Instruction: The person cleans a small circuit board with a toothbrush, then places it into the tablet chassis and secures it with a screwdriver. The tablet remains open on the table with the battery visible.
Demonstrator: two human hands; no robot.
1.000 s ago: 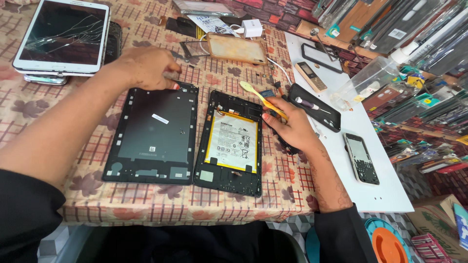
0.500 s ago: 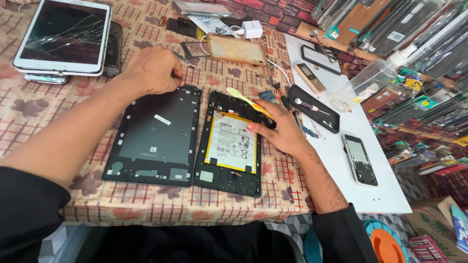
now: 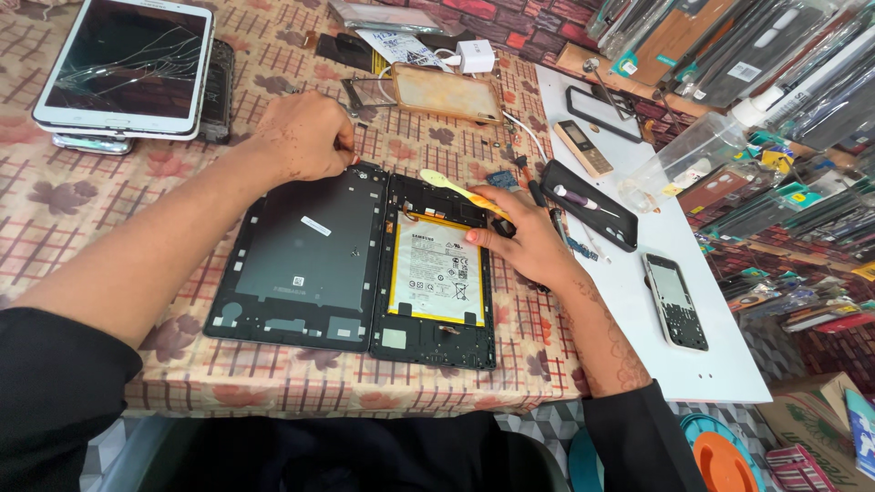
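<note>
Yellow plastic pry tool [image 3: 453, 189] in right hand [image 3: 521, 239] (curled), flat white battery [image 3: 437, 268]

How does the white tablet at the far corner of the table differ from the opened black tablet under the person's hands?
The white tablet lies closed, its cracked glass screen facing up; the opened black tablet shows its insides, with a yellow-edged white battery exposed. The white tablet sits on a stack of other devices; the black tablet lies directly on the patterned tablecloth. No hand touches the white one; the right hand rests on the black one. Both lie flat.
</note>
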